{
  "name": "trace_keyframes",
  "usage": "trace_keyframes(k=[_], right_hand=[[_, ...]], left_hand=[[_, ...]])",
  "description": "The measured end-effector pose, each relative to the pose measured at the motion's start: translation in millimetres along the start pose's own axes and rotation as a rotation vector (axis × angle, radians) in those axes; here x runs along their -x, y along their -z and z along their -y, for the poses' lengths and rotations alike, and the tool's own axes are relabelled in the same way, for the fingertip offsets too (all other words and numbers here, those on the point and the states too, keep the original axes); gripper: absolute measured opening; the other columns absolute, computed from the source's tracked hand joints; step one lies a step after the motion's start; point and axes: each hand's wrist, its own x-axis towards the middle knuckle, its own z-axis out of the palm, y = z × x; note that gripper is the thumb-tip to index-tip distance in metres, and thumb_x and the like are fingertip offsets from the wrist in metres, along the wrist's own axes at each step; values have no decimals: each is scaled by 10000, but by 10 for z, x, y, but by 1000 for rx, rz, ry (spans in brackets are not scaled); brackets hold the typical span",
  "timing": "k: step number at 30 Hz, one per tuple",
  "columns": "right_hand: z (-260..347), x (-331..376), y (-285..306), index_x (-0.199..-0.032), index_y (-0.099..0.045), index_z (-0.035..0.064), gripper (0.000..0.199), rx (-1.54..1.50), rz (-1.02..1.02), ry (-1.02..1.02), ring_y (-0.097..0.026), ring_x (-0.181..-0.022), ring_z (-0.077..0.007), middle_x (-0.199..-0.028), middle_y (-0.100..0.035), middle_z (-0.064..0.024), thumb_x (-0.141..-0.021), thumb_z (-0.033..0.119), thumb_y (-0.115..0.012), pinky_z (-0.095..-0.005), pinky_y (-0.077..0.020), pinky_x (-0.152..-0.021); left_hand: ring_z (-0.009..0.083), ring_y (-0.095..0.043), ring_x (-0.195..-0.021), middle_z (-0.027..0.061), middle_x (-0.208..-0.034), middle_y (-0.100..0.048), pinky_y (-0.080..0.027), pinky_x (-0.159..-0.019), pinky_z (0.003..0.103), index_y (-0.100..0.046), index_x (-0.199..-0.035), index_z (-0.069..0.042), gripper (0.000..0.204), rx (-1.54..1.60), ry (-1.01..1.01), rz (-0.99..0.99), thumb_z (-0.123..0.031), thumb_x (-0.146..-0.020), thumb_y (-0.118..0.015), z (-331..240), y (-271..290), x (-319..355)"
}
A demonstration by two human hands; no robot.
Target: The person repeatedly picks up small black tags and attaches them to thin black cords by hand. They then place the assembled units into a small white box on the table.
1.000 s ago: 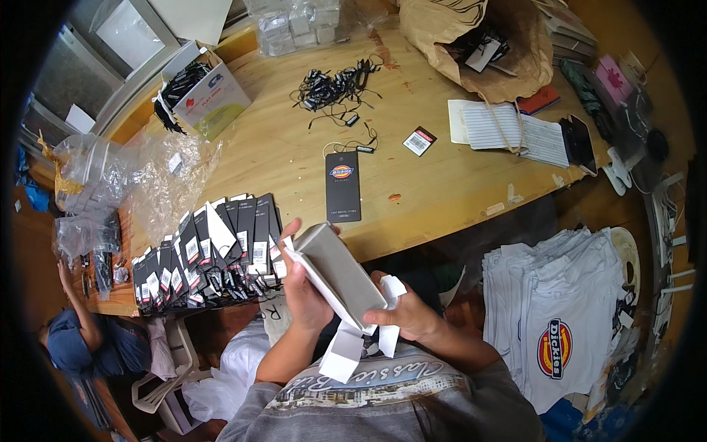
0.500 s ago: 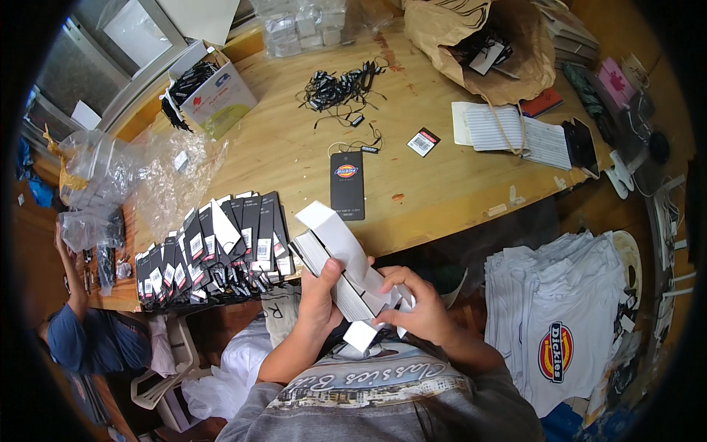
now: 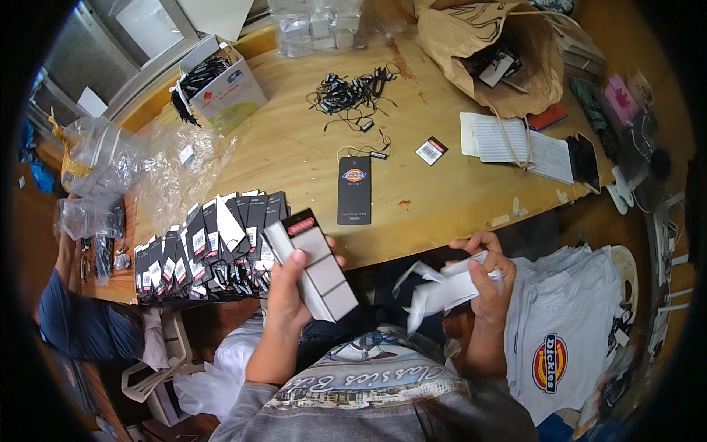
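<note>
My left hand (image 3: 289, 295) grips a thick stack of cards (image 3: 324, 274), its top face grey-white in panels with a black and red end. In my right hand (image 3: 489, 283) is a crumpled, torn white paper wrapper (image 3: 451, 289), held apart from the stack. Beyond the stack, a single black hang tag (image 3: 354, 193) lies on the wooden table with a looped string at its top. A small label with a red edge (image 3: 431, 150) rests to its right. Overlapping black hang tags (image 3: 257, 214), some showing barcode stickers, fan out left of my left hand.
A heap of black tag strings (image 3: 346, 92) sits mid-table. Behind stand a carton of black strings (image 3: 234, 96) and a brown paper bag (image 3: 460, 48). A lined notebook (image 3: 508, 140) lies right; folded white shirts (image 3: 552, 309) are below the table. Another person's sleeve (image 3: 88, 317) shows at left.
The white wrapper has come off the stack; my right hand has drawn it away to the right. My left hand has moved slightly left, and the stack's panelled face now shows.
</note>
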Motion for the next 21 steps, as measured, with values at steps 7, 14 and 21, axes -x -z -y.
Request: trace_keyframes(k=[7, 14, 21], right_hand=[[-334, 283, 211, -758, -578, -4, 162, 587, 314, -28, -560, -681, -184, -707, -572, -104, -637, -68, -492, -287, -443, -629], [-1319, 814, 305, -725, -567, 86, 458, 1389, 693, -230, -539, -691, -300, -761, -514, -141, -601, 526, -605, -392, -426, -604], [-1577, 1152, 450, -714, -500, 42, 52, 663, 837, -416, -491, -858, -279, -880, -502, -154, -676, 50, -534, -303, -390, -725]], left_hand=[[217, -547, -758, 96, -878, -536, -476, -650, 337, -454, -1011, -24, 422, -25, -62, -106, -329, -729, -528, -443, -22, -391], [214, -525, -854, 92, -914, -530, -429, -774, 357, -461, -1024, -43, 485, -122, 13, -136, -346, -678, -614, -538, -9, -858], [171, -542, -750, 120, -883, -527, -439, -661, 316, -279, -1178, -17, 600, -597, -141, -263, -184, -691, -587, -545, -8, -1249]])
